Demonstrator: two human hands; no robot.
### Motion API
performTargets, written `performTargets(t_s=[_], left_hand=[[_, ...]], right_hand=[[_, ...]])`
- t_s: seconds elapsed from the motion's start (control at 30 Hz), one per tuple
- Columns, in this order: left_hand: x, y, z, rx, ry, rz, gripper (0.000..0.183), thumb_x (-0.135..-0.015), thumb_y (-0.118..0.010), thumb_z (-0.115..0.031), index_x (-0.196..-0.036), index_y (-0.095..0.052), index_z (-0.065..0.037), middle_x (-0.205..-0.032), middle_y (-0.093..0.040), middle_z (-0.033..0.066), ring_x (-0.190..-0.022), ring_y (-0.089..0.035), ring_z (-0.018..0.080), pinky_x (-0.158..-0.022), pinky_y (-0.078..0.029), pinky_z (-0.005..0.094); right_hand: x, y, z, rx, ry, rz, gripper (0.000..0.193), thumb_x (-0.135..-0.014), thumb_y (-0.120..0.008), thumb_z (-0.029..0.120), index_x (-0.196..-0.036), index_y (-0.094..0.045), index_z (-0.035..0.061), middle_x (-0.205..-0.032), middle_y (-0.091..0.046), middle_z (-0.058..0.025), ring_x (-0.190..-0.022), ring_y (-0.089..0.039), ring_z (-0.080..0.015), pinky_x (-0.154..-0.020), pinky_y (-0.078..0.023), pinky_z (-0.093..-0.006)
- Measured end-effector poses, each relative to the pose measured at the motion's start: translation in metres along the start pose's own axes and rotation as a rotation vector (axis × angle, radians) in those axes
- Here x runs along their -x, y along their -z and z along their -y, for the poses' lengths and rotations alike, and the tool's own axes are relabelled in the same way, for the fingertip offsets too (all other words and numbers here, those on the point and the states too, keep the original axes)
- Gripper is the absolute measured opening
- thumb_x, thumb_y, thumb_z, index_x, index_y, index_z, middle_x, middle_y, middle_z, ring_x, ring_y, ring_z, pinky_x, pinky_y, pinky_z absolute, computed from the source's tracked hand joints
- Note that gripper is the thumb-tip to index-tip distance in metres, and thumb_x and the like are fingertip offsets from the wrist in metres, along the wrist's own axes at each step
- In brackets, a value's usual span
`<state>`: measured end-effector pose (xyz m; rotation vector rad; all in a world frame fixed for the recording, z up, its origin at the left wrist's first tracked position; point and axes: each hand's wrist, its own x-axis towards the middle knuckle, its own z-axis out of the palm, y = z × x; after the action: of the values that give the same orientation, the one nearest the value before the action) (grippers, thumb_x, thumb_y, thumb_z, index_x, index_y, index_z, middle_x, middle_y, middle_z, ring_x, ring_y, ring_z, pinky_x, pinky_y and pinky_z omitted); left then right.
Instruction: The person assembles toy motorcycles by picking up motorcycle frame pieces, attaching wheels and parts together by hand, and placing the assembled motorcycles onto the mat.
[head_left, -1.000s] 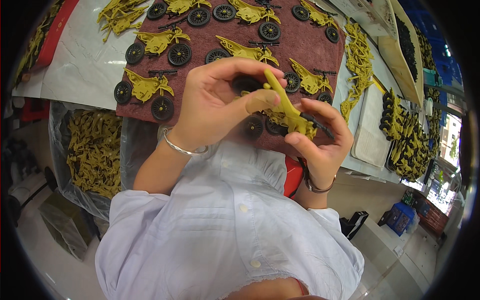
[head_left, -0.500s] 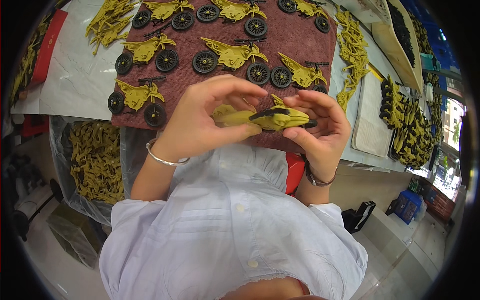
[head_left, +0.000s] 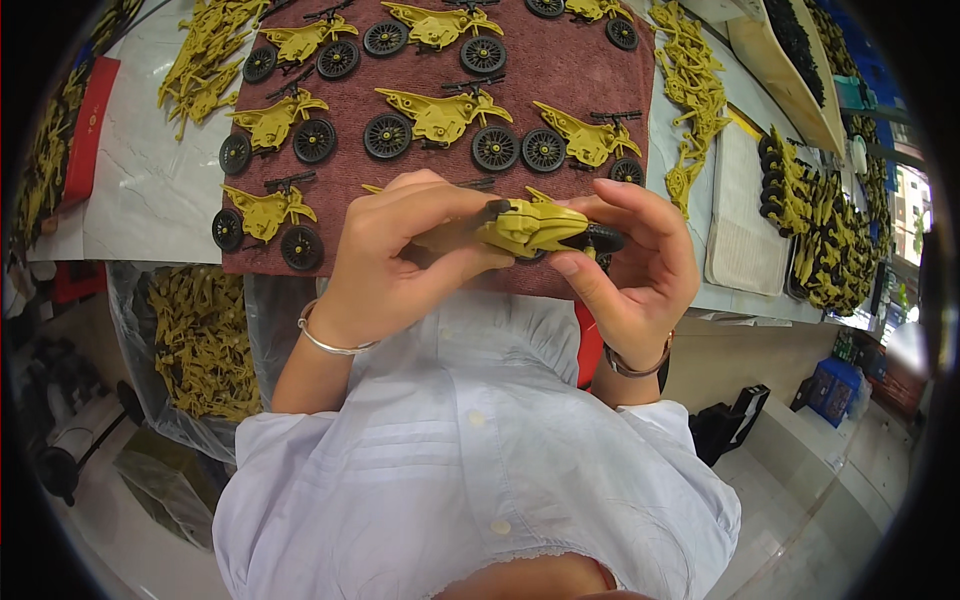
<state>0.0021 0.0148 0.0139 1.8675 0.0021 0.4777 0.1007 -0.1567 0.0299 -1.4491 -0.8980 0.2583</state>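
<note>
Between my two hands, over the near edge of the towel, is a yellow toy motorcycle (head_left: 532,228) with a black wheel (head_left: 603,239) at its right end. My left hand (head_left: 400,245) grips its left end between thumb and fingers, which hide part of the body. A dark piece sticks up beside those fingertips; I cannot tell exactly what it is. The thumb and curled fingers of my right hand (head_left: 640,265) close round the wheel end. Beyond my hands, a toy motorcycle with black wheels (head_left: 440,117) lies on its side among several similar ones.
The maroon towel (head_left: 345,180) covers the table's middle. Loose yellow parts lie in piles at the back left (head_left: 210,60) and right (head_left: 695,90). A plastic-lined bin of yellow parts (head_left: 205,340) stands at my left. Right of the towel are a white tray (head_left: 745,220) and stacked yellow-black pieces (head_left: 825,240).
The toy motorcycle has been turned in my hands, so its wheel now shows more plainly at the right end. The whole view has shifted slightly.
</note>
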Motion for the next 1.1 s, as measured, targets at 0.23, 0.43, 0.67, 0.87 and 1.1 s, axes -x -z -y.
performTargets(t_s=[0.23,0.43,0.67,0.87,1.1], left_hand=[[-0.003,-0.003,-0.006,0.036,-0.043,0.034,0.04,-0.064,-0.075,-0.004,-0.1,-0.06,0.004,-0.093,-0.065,0.0124,-0.089,-0.063,0.0212,-0.078,-0.048,0.0276],[-0.002,-0.005,-0.006,0.054,-0.05,0.012,0.04,-0.064,-0.075,-0.006,-0.1,-0.059,0.004,-0.092,-0.065,0.0136,-0.084,-0.063,0.0208,-0.074,-0.048,0.0279],[-0.001,-0.006,-0.005,0.043,-0.068,0.009,0.038,-0.064,-0.075,-0.007,-0.098,-0.06,0.003,-0.09,-0.065,0.013,-0.081,-0.063,0.0211,-0.072,-0.048,0.0283],[-0.011,-0.007,-0.011,0.058,-0.097,0.038,0.036,-0.064,-0.073,-0.004,-0.098,-0.06,0.003,-0.09,-0.064,0.0126,-0.081,-0.063,0.0212,-0.072,-0.047,0.0279],[-0.092,0.0,-0.013,-0.209,-0.125,0.157,0.03,-0.077,-0.064,-0.007,-0.105,-0.057,0.0,-0.093,-0.063,0.0104,-0.084,-0.061,0.0163,-0.075,-0.047,0.0279]], right_hand=[[0.001,0.0,0.0,0.007,0.023,0.028,0.046,-0.067,-0.068,-0.01,-0.109,-0.051,-0.0064,-0.099,-0.061,-0.0134,-0.092,-0.061,-0.0196,-0.078,-0.051,-0.0287],[0.003,-0.001,-0.003,-0.091,-0.041,-0.003,0.041,-0.066,-0.07,-0.01,-0.103,-0.053,-0.0063,-0.098,-0.06,-0.0135,-0.091,-0.061,-0.0201,-0.08,-0.049,-0.0289],[0.004,0.0,-0.007,-0.138,-0.017,-0.001,0.037,-0.065,-0.071,-0.01,-0.097,-0.053,-0.0054,-0.096,-0.06,-0.0135,-0.09,-0.061,-0.0197,-0.081,-0.048,-0.0287],[0.003,0.005,-0.009,-0.072,0.135,0.021,0.042,-0.065,-0.071,-0.01,-0.102,-0.05,-0.0039,-0.099,-0.06,-0.0137,-0.09,-0.06,-0.0201,-0.08,-0.048,-0.029],[0.013,0.056,-0.026,0.303,-0.16,-0.519,0.039,-0.078,-0.068,0.018,-0.109,-0.054,0.0005,-0.104,-0.057,-0.0097,-0.095,-0.053,-0.0187,-0.08,-0.043,-0.0305]])
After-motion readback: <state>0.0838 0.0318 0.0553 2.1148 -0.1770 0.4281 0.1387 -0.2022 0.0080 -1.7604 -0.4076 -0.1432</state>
